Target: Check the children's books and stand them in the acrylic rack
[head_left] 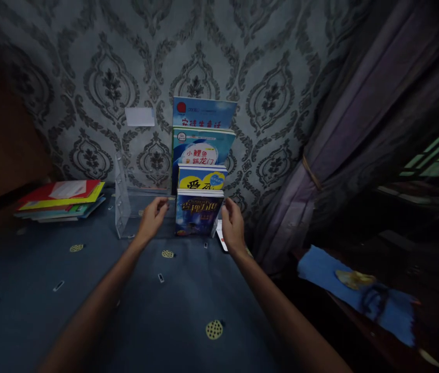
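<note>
Several books stand upright in stepped rows in a clear acrylic book rack (119,212) against the wall. In front is a dark blue book (198,213); behind it rise a yellow and blue book (203,178), a teal book (204,147) and a light blue book (206,111). My left hand (152,220) hovers before the rack's left half, left of the dark blue book, fingers curved and apart from the thumb. Beside the right edge of that book is my right hand (233,227), its fingers loosely bent. Neither hand visibly grips a book.
To the left lies a pile of books and folders (62,199). A phone-like white object (222,237) lies partly behind my right hand. A tied purple curtain (293,191) hangs at right, near a blue cloth (324,269). A white card (140,116) is on the patterned wall.
</note>
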Demonstrator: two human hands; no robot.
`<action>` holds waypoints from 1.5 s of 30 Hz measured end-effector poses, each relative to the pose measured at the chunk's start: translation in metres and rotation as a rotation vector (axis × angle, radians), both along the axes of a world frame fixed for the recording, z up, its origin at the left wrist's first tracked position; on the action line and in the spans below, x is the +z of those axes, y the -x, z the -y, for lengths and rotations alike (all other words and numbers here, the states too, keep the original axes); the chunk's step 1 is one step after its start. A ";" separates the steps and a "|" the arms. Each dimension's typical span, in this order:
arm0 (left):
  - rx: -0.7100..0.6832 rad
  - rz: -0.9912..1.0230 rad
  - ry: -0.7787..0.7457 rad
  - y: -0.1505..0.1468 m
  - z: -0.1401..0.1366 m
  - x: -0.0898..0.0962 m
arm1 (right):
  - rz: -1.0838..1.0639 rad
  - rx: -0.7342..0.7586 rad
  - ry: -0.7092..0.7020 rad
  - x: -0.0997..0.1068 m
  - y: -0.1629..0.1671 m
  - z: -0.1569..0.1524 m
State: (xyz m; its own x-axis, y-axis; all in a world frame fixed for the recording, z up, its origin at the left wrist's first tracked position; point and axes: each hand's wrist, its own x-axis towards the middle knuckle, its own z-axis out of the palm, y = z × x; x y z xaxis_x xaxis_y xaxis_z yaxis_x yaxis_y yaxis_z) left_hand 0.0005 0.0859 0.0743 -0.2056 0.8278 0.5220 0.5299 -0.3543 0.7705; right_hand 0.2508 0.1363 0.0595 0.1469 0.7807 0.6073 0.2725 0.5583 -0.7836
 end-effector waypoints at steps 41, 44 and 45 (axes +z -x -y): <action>0.093 -0.315 0.108 -0.054 0.014 -0.033 | 0.004 -0.029 0.034 -0.042 0.020 0.002; 0.091 -0.301 0.075 -0.052 0.013 -0.035 | -0.005 -0.029 0.036 -0.042 0.022 0.003; 0.086 -0.292 0.070 -0.051 0.012 -0.035 | -0.011 -0.033 0.040 -0.041 0.023 0.003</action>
